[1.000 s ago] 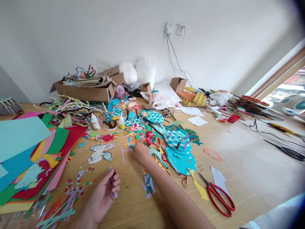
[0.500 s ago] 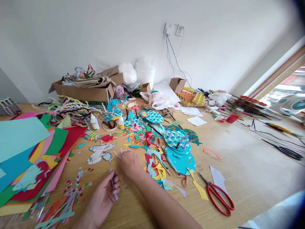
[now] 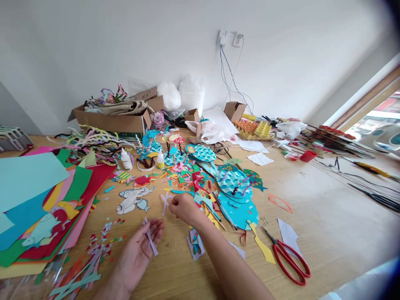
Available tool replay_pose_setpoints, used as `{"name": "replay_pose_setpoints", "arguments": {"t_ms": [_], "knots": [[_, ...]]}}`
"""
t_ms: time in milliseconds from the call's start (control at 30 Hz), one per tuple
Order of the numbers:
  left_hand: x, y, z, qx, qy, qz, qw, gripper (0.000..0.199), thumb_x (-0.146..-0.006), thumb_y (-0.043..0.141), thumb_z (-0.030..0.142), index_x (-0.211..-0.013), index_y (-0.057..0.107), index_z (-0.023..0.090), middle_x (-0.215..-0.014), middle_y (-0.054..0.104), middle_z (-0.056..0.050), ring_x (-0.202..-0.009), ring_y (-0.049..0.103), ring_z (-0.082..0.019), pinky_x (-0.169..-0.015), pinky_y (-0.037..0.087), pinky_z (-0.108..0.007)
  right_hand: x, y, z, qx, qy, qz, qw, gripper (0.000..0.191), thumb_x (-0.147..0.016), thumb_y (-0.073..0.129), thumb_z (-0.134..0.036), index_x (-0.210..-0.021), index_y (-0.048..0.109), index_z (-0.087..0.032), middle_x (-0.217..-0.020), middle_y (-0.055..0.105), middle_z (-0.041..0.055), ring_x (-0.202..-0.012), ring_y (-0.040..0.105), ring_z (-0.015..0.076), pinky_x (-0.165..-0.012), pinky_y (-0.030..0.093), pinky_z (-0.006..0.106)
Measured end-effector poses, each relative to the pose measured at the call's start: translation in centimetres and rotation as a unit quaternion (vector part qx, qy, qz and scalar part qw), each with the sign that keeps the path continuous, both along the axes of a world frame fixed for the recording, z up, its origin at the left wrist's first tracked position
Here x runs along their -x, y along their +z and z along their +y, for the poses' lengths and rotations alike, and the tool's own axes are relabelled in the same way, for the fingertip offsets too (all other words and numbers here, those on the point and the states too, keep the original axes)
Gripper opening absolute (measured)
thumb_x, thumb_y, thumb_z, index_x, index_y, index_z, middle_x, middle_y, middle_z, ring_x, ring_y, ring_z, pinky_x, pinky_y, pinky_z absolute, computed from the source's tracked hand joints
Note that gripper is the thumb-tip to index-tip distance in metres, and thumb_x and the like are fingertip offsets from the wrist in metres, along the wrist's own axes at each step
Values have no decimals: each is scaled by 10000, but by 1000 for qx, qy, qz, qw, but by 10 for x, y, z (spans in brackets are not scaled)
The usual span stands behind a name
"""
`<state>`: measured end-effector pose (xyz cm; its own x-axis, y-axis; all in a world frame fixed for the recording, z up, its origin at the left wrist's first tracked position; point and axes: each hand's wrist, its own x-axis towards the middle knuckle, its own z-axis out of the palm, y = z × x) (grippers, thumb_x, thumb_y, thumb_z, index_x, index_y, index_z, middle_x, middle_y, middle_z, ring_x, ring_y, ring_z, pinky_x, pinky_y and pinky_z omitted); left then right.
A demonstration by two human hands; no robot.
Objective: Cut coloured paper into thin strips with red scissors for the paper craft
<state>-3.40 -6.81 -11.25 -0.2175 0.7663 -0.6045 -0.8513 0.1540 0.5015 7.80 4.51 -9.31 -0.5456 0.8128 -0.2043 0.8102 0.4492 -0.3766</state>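
Note:
My left hand (image 3: 140, 248), palm up with fingers loosely curled, holds narrow lavender paper strips (image 3: 151, 238) beneath the thumb. To the right, my right hand (image 3: 186, 210) is closed, its fingertips pinched together; whatever they hold, if anything, is hidden. Just left of those fingertips, crossed lavender strips (image 3: 165, 203) lie on the wooden table (image 3: 175, 275). Paper fish cutouts (image 3: 133, 198) lie behind my left hand. A lavender paper piece with cut-out holes (image 3: 195, 246) rests beneath my right forearm.
Red-handled scissors (image 3: 290, 260) lie at right near a yellow scrap (image 3: 265, 246). Blue paper discs (image 3: 239, 210) and woven fish are beyond my right hand. Coloured sheets (image 3: 28, 179) are stacked at left. Glue bottles (image 3: 126, 159) stand behind; a cardboard box (image 3: 109, 121) is against the wall.
My right hand has moved right, away from the lavender strips, so their crossing shows. My left fingers have loosened, showing more of the strips in them. The view has shifted slightly.

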Motion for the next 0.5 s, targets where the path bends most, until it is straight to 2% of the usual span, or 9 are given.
{"name": "replay_pose_setpoints", "arguments": {"t_ms": [67,133,300,500], "knots": [[-1,2,0,-8,1,3,1000,260,-830,370,23,-786,626,41,-803,688,-158,-730,678,-186,-634,578,-262,-3,2,0,-3,-6,6,1000,211,-808,474,-191,-734,663,-138,-636,672,8,-590,617,88,-481,372,146],[-2,5,1,-14,7,-1,1000,255,-826,375,27,-798,628,35,-815,690,-169,-747,679,-198,-652,579,-276,0,3,-2,-21,-22,-2,1000,225,-800,454,-179,-765,672,-138,-711,694,47,-668,636,124,-514,385,167],[-1,9,-1,-13,44,1,999,301,-835,349,33,-733,630,67,-684,685,-109,-611,671,-155,-568,579,-245,24,7,-11,-59,-36,-43,997,231,-797,489,-236,-887,658,-106,-900,674,148,-858,620,226,-649,445,259],[1,6,-2,-14,54,6,998,308,-840,350,38,-694,618,82,-633,666,-76,-558,650,-125,-532,564,-217,38,10,-15,-48,-14,-108,993,210,-864,495,-252,-1013,561,-120,-997,596,69,-848,588,174,-727,485,354]]}}
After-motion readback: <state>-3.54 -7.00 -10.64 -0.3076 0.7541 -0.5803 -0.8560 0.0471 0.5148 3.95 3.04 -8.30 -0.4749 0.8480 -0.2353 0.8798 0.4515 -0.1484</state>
